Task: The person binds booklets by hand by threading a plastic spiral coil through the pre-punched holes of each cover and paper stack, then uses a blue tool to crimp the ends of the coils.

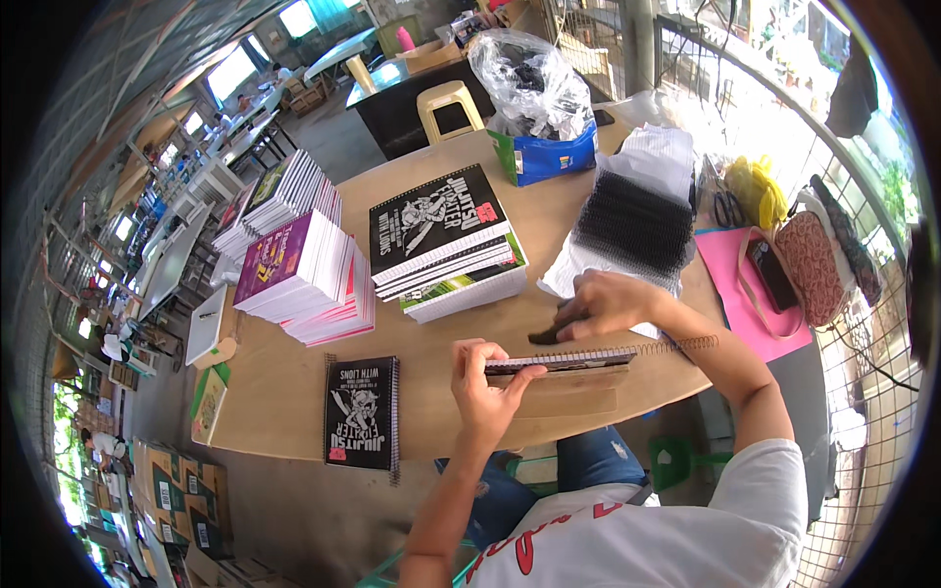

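Wire mesh and an open workshop surround the brown surface [270, 407] in the head view. Near its front edge, the left hand [485, 390] pinches a notebook [559, 367] on edge between thumb and fingers, seemingly to keep the pages squared and the spine upward. A coil [681, 344] juts from the spine's right end, apparently only partly threaded. Just beyond, the right hand [610, 304] has its fingers drawn narrow round a dark piece [545, 337], its kind unclear. Another notebook [361, 412] slightly overhangs the front edge toward the left corner, perhaps leaving its coil end free. What look like black coils [632, 223] lie near the right edge, probably for easy reach.
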The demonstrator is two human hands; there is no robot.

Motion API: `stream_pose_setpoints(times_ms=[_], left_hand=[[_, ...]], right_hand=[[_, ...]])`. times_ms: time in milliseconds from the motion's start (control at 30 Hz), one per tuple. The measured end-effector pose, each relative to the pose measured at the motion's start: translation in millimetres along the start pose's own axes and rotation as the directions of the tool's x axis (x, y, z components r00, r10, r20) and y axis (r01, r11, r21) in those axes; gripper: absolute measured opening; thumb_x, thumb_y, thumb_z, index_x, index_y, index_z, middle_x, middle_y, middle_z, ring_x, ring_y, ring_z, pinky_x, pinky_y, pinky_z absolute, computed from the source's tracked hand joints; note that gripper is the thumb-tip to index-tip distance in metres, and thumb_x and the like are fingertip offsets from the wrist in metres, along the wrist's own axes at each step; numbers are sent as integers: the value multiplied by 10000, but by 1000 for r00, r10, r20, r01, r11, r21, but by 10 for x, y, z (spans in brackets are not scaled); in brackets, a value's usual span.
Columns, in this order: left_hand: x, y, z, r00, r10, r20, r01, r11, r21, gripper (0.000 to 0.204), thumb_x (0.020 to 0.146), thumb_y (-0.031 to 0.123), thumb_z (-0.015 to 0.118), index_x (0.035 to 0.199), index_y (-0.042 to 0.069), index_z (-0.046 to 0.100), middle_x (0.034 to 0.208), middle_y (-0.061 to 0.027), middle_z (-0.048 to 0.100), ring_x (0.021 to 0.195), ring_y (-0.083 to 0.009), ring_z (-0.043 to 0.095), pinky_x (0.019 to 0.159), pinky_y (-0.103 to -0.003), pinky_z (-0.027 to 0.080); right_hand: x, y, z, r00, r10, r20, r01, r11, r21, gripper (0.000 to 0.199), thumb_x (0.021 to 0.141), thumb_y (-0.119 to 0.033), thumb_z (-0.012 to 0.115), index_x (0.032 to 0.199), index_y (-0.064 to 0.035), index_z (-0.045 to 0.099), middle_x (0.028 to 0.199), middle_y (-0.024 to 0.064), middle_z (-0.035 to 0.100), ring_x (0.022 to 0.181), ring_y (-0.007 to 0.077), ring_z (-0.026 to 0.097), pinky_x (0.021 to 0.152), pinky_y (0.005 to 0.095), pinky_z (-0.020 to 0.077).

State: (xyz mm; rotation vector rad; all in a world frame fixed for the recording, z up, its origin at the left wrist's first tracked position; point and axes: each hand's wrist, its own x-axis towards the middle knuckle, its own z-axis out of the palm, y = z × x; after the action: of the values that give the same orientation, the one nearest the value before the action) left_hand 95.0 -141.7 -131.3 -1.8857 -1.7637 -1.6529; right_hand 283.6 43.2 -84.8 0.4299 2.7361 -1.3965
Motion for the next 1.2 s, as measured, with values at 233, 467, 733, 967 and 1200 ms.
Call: stream_pose_setpoints(times_ms=[233,467,733,967,1200], left_hand=[[-32,-59,67,999,-22,-25,20,999,-45,596,633,307,950,960,49,524,882,-75,525,785,-232,519,695,-369,451],[-53,-52,17,1000,-30,4,30,999,-30,664,651,337,940,1062,40,512,957,-83,525,839,-233,507,739,-367,457],[-31,-83,17,1000,-10,-11,10,1000,-25,733,644,345,946,1116,41,474,974,-65,488,851,-209,492,751,-357,448],[-183,-491,-247,955,-284,89,287,800,-527,419,805,62,824,1100,32,528,1022,-54,528,908,-154,535,838,-307,493],[-258,-638,-293,926,-324,192,376,760,-530,286,859,-84,726,1062,18,552,985,-39,570,921,-109,577,858,-264,505]], right_hand=[[67,62,37,992,78,-95,-97,970,-222,686,882,-541,624,1106,105,681,986,118,694,916,230,618,869,400,483],[224,75,131,993,-66,-102,47,982,-182,663,875,-576,626,1033,61,724,945,138,709,835,255,637,809,404,504],[324,-82,123,996,94,9,-94,996,-11,693,876,-581,620,1098,71,695,1044,139,698,996,252,627,890,384,480],[362,-85,181,998,-16,-65,43,903,428,685,875,-583,628,1157,36,706,1123,193,712,1035,277,659,929,364,491],[393,-188,236,987,-109,-120,158,812,562,656,897,-546,608,1177,41,691,1122,221,708,995,320,658,885,402,495]])
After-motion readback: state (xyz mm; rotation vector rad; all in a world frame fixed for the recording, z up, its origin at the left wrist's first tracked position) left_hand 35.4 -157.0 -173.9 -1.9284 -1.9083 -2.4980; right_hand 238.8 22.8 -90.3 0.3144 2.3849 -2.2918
